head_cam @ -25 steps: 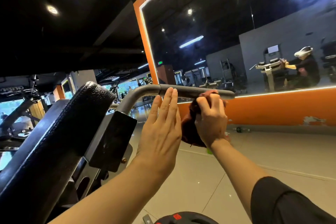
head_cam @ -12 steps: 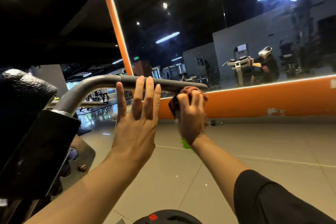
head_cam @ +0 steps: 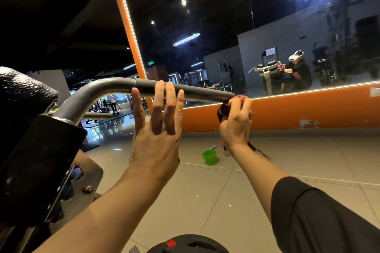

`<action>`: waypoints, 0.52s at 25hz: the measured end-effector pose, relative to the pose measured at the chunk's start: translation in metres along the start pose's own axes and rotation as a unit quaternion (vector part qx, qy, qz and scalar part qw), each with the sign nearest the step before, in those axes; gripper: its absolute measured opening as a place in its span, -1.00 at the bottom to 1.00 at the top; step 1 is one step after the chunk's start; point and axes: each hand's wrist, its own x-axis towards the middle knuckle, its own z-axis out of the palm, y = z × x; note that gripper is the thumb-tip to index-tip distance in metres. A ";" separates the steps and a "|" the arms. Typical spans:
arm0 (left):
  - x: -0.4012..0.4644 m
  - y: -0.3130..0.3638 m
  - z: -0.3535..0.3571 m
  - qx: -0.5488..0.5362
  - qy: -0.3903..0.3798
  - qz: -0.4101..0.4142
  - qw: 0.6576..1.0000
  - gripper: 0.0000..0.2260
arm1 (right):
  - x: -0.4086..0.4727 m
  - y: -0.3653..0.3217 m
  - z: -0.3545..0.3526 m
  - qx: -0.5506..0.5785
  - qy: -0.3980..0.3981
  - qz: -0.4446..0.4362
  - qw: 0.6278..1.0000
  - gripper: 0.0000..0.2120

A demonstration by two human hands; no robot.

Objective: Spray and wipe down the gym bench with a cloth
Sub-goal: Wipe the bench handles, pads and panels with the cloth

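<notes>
Cloth [head_cam: 223, 112]: bunched in my right hand [head_cam: 236, 127], fingers curled round it, at the handle bar's [head_cam: 185, 90] end.
Left hand [head_cam: 157, 129]: flat, fingers straight, holding nothing.
Risk: cloth could slide off the bar's end.

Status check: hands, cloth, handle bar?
Left hand open, fingers straight against the handle bar. Right hand grips the cloth at the bar's end. Nothing blocking the bar.

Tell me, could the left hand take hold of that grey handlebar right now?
Probably yes. The left hand is open, its straight fingertips already level with the handlebar, and nothing shows between them. The right hand with the cloth works at the bar's far end, apart.
</notes>
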 end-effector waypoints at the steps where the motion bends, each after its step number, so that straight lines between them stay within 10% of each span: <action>1: 0.001 0.000 0.001 -0.004 0.003 -0.004 1.000 -0.16 | 0.001 -0.004 0.000 0.014 0.009 -0.043 0.999 -0.74; 4: 0.001 -0.002 0.001 -0.024 0.010 -0.013 1.000 -0.15 | -0.003 -0.015 0.000 0.036 -0.004 -0.211 0.977 -0.72; 10: 0.001 -0.001 -0.004 -0.029 -0.015 -0.002 0.999 -0.11 | 0.014 0.003 -0.012 0.004 -0.044 -0.051 0.998 -0.58; 13: 0.002 -0.002 -0.006 -0.026 -0.031 -0.007 0.999 -0.12 | 0.011 -0.029 -0.014 0.033 -0.012 -0.131 0.991 -0.79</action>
